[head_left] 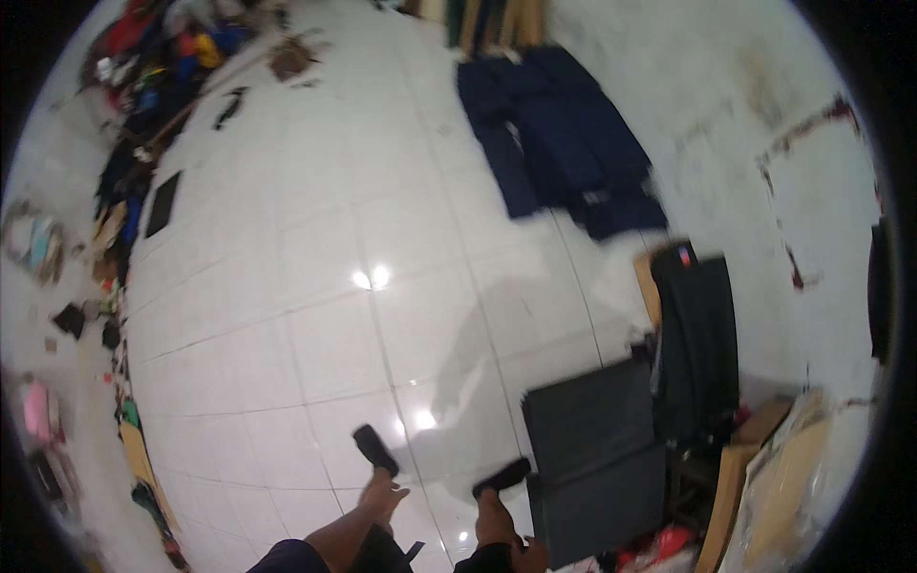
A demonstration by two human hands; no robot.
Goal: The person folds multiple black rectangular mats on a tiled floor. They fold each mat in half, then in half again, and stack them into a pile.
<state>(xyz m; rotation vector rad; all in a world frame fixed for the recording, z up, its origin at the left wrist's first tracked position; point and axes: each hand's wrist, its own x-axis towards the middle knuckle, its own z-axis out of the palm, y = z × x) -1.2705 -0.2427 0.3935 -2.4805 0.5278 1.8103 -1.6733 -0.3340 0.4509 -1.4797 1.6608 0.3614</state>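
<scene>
My left hand [384, 500] hangs low near my left foot, at the end of a bare forearm that comes from a dark blue sleeve. Its fingers look loosely apart, with nothing visible in them. At the lower edge, my right hand [531, 554] is partly cut off and blurred, so its grip does not show. Beside it lies a dark grey flat panel [600, 506], and a second dark grey panel [587, 406] lies just beyond. Black footwear covers my left foot [374, 449] and my right foot [501, 477] on the white tiled floor [315, 363].
Dark blue cloth pieces [564, 134] lie along the right wall, below upright wooden slats [492, 24]. Black cloth [702, 334] drapes over something beside the panels. Plastic-wrapped boards [783, 487] stand at the lower right. Mixed clutter [172, 67] lines the left side, near a black flat rectangle [164, 204].
</scene>
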